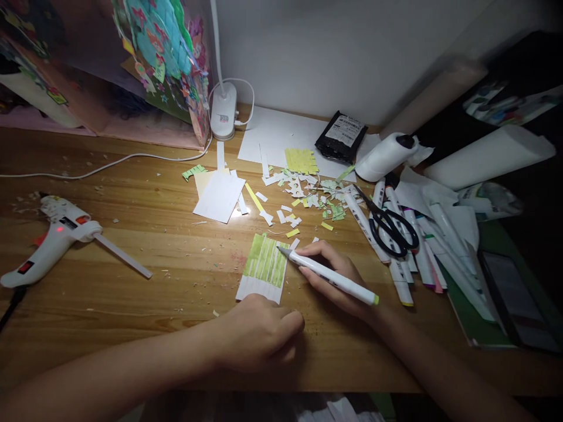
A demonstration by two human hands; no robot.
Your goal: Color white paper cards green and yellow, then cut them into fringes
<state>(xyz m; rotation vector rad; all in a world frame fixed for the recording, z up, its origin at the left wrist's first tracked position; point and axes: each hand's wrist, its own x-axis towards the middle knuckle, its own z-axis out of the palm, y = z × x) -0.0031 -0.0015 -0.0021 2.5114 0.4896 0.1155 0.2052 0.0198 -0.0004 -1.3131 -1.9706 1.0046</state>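
Observation:
A small white card lies on the wooden table, its upper part covered in light green marker strokes with thin white gaps. My right hand grips a white marker with a lime-coloured end. The marker's grey tip is at the card's upper right, over the green area; whether it touches cannot be told. At the card's lower edge rests my left hand, closed into a fist, with the undersides of its fingers hidden. Just beyond the card are scattered green, white and yellow paper scraps.
A white glue gun with a glue stick lies at left, its red light on. Black-handled scissors rest on several markers at right. Farther back are white paper pieces, a black package and a lamp base.

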